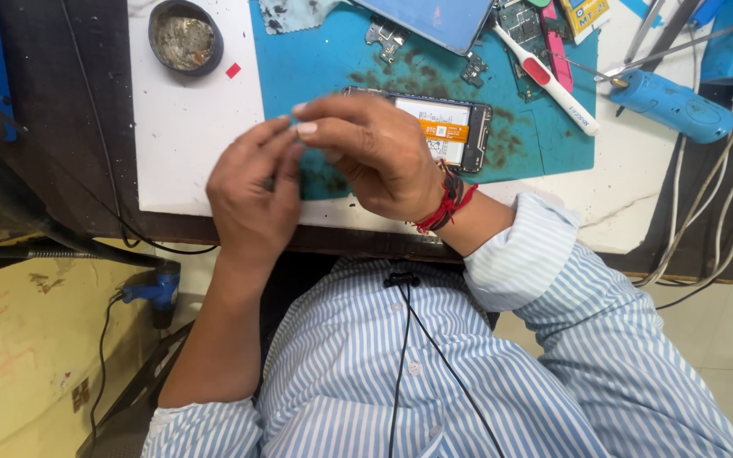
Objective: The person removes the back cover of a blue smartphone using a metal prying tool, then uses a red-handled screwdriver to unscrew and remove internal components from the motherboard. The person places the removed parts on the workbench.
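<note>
Over the teal mat (545, 144), something tiny is being pinched between the left hand (252, 195) and right hand (375, 153), fingers together; the opened phone (447, 131) is lying sideways, nearer the right hand, at two o'clock.

An opened smartphone (434, 131) lies flat on its face, back cover off, just beyond the right hand (375, 157), which hides its near left part. Its dark frame runs lengthwise left to right. Inside shows a white-labelled battery crossed by an orange strip. Whatever is pinched between the fingertips (303, 129) of the right hand and the left hand (252, 191), where they meet just left of the phone, is too small to tell.
</note>
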